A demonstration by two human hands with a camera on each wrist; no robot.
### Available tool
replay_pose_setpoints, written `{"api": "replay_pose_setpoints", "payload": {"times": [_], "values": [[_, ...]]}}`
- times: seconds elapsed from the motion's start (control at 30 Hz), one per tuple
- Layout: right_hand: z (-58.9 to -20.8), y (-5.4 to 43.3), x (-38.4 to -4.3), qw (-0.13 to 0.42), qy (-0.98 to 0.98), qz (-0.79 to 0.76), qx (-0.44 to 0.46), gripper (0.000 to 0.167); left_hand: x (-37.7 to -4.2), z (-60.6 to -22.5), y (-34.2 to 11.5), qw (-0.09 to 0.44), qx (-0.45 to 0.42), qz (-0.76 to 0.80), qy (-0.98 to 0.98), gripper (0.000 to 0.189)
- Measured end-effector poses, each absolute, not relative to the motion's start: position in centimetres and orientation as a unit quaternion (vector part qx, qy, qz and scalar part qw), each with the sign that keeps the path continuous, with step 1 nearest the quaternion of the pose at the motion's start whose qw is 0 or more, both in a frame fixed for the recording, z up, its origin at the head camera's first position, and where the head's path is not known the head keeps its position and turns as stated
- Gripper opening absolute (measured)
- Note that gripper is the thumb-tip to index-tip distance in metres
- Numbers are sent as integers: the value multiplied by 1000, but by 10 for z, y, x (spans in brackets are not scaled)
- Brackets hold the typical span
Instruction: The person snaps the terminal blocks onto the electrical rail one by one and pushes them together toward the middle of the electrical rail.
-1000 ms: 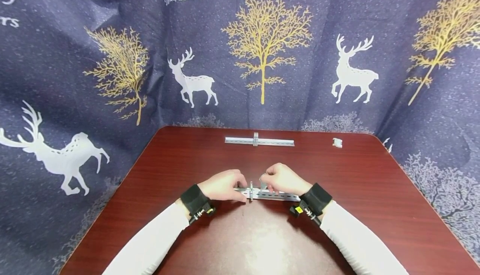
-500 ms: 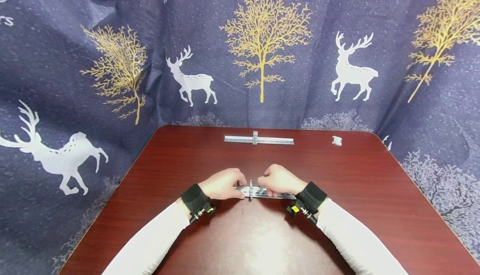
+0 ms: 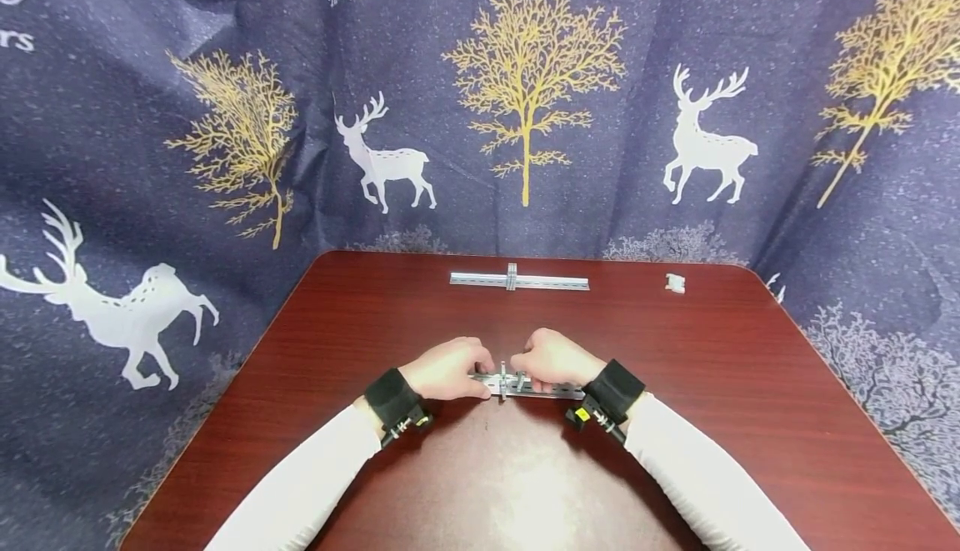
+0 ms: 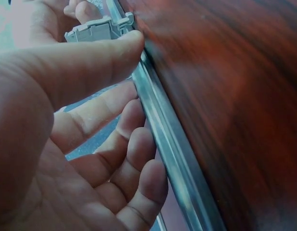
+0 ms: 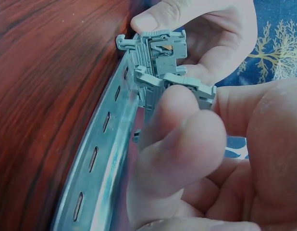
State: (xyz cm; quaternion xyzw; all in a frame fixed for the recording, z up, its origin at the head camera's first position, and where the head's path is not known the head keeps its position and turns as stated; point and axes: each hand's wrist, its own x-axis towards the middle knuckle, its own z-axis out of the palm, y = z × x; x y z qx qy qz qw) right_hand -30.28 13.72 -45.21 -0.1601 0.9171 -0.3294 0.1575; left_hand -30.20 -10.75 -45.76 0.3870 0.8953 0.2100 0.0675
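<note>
A slotted metal DIN rail (image 3: 561, 391) lies across the near middle of the table. My left hand (image 3: 447, 370) grips its left part, with the thumb along one edge and the fingers curled against the other in the left wrist view. One grey terminal block (image 5: 167, 53) stands upright on the rail beside the left thumb. My right hand (image 3: 558, 359) pinches a second grey terminal block (image 5: 204, 95) between thumb and fingers, close to the first one and over the rail. Fingers hide its lower part, so I cannot tell whether it sits on the rail.
Farther back on the red-brown table (image 3: 375, 309) lies another metal rail (image 3: 551, 284) with a grey terminal block (image 3: 512, 277) at its middle. A small pale piece (image 3: 675, 283) lies at the back right. A dark blue printed curtain (image 3: 480, 226) hangs behind the table.
My right hand has moved left along the rail with its terminal block, bringing it closer to the standing one. The left hand has stayed on the rail.
</note>
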Motion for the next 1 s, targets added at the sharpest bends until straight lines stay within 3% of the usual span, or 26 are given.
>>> {"api": "replay_pose_setpoints", "payload": {"times": [1.0], "values": [[-445,124,-307,196,920,-309,-140,37,-303,-460,-108,55,383,201,900,15]]}}
